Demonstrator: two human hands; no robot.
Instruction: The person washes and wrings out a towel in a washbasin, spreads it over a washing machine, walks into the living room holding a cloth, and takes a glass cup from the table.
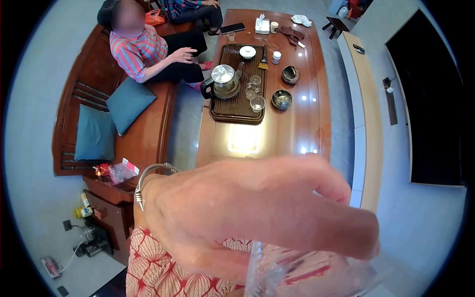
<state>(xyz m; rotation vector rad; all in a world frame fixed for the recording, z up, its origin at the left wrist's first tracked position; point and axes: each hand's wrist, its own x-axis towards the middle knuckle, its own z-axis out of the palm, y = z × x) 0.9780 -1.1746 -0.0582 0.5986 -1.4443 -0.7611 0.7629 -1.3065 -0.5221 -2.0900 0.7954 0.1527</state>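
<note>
My left hand [247, 213], with a metal bracelet [140, 190] at the wrist, reaches in from the left, large and close to the camera. Its fingers curl over to the right, and its thumb runs low beside a clear plastic container [307, 277] at the bottom edge. The hand appears closed around this see-through container; what is inside is unclear. Red-and-cream patterned clothing [158, 267] shows below. My right hand is out of view.
A wooden table [311, 128] bears a tea tray [237, 118] with a glass kettle [225, 89] and cups, plus two dark bowls [282, 100]. A person [143, 52] sits on the wooden bench [143, 133] at left, near another person. A television [428, 99] hangs at right.
</note>
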